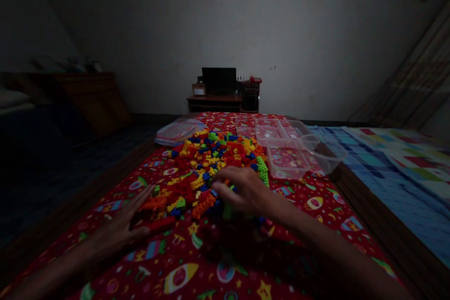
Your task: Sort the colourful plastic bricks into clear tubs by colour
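A heap of small building bricks in red, yellow, blue, green and orange lies on a red patterned cloth. My left hand rests at the near left edge of the heap, thumb and fingers apart, beside orange bricks and a long red brick. Over the near middle of the heap, my right hand has its fingers curled and its thumb close to the index finger. Whatever lies between those fingertips is too dark and small to name. A long green studded brick lies just beyond the right hand.
Clear plastic divided trays stand at the back right of the table, with a clear round container at their right. Translucent lids lie at the back left. A bed with blue checked bedding adjoins the table's right side.
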`<state>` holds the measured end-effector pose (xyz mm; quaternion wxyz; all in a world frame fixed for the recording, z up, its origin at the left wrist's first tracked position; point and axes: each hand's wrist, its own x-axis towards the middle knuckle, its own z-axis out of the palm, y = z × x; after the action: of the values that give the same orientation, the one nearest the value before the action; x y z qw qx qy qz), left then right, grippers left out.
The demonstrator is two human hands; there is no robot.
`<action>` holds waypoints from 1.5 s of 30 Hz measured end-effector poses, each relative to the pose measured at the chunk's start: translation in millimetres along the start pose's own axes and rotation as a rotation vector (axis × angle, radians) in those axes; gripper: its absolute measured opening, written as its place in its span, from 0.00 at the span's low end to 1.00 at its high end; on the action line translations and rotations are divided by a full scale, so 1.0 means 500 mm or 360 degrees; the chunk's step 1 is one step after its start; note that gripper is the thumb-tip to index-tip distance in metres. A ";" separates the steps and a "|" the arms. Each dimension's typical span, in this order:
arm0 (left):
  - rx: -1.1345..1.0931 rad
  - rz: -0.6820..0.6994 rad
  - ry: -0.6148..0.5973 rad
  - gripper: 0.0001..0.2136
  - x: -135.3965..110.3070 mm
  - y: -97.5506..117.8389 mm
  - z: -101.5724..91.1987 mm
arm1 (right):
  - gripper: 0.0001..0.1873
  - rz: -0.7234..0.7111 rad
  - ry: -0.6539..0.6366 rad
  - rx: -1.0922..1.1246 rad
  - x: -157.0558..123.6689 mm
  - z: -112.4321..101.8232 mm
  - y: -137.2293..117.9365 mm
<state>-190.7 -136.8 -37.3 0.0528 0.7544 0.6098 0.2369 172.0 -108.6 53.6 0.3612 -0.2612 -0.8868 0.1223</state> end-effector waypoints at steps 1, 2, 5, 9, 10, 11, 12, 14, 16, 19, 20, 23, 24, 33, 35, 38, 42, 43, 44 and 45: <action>-0.0005 0.0098 -0.0080 0.42 -0.009 0.005 0.011 | 0.15 -0.0191 -0.0125 -0.0141 -0.005 0.019 -0.022; -0.0021 0.0191 -0.0119 0.47 -0.011 0.016 0.022 | 0.16 -0.0375 -0.0223 -0.0290 -0.011 0.038 -0.039; -0.0062 0.0336 -0.0018 0.52 0.016 0.063 0.053 | 0.19 -0.0723 -0.0427 -0.0649 -0.028 0.088 -0.048; -0.0141 0.0446 0.0229 0.50 0.076 0.120 0.080 | 0.15 -0.0700 -0.0519 -0.0891 -0.037 0.113 0.008; -0.0162 0.0467 0.0280 0.50 0.090 0.129 0.084 | 0.15 -0.0677 -0.0511 -0.0939 -0.035 0.111 0.024; -0.0188 0.0493 0.0319 0.50 0.105 0.137 0.087 | 0.15 -0.0664 -0.0496 -0.0981 -0.033 0.107 0.037; -0.0217 0.0526 0.0342 0.49 0.120 0.144 0.090 | 0.15 -0.0658 -0.0480 -0.1017 -0.029 0.100 0.048; -0.0277 0.0606 0.0365 0.47 0.155 0.157 0.095 | 0.15 -0.0603 -0.0445 -0.1068 -0.017 0.084 0.062; -0.0334 0.0649 0.0362 0.46 0.197 0.172 0.099 | 0.14 -0.0488 -0.0431 -0.1081 -0.001 0.065 0.071; -0.0371 0.0593 0.0281 0.46 0.270 0.200 0.107 | 0.13 -0.0211 -0.0425 -0.1052 0.029 0.037 0.094; -0.0368 0.0568 0.0222 0.45 0.295 0.210 0.109 | 0.13 -0.0115 -0.0408 -0.1019 0.039 0.028 0.106; -0.0340 0.0527 0.0091 0.41 0.359 0.240 0.114 | 0.14 0.0044 -0.0338 -0.0782 0.067 -0.004 0.158; -0.0317 0.0536 0.0070 0.38 0.376 0.248 0.113 | 0.15 0.0059 -0.0322 -0.0670 0.074 -0.016 0.176; -0.0083 0.0475 0.0192 0.31 0.384 0.139 0.034 | 0.19 0.0136 -0.0032 -0.0418 -0.020 -0.091 0.132; -0.0050 0.0266 0.0266 0.31 0.358 0.059 0.023 | 0.22 -0.0016 -0.0214 -0.0538 -0.081 -0.082 0.085; -0.0037 -0.0174 0.0306 0.34 0.323 -0.055 0.030 | 0.28 -0.0212 -0.0530 -0.0712 -0.154 -0.052 0.050; -0.0033 -0.0319 0.0259 0.34 0.314 -0.122 0.068 | 0.30 -0.0231 -0.0479 -0.0839 -0.165 -0.014 0.084; -0.0028 -0.0303 0.0239 0.33 0.320 -0.121 0.078 | 0.30 -0.0240 -0.0453 -0.0855 -0.154 -0.009 0.097; -0.0014 -0.0262 0.0229 0.33 0.328 -0.116 0.087 | 0.30 -0.0254 -0.0442 -0.0863 -0.140 -0.006 0.110; 0.0007 -0.0200 0.0222 0.32 0.337 -0.107 0.096 | 0.31 -0.0266 -0.0444 -0.0867 -0.124 -0.004 0.120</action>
<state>-193.9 45.9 -50.0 0.0233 0.6964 0.6587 0.2837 233.4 -92.8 -5.1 0.1617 -0.2552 -0.9463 -0.1152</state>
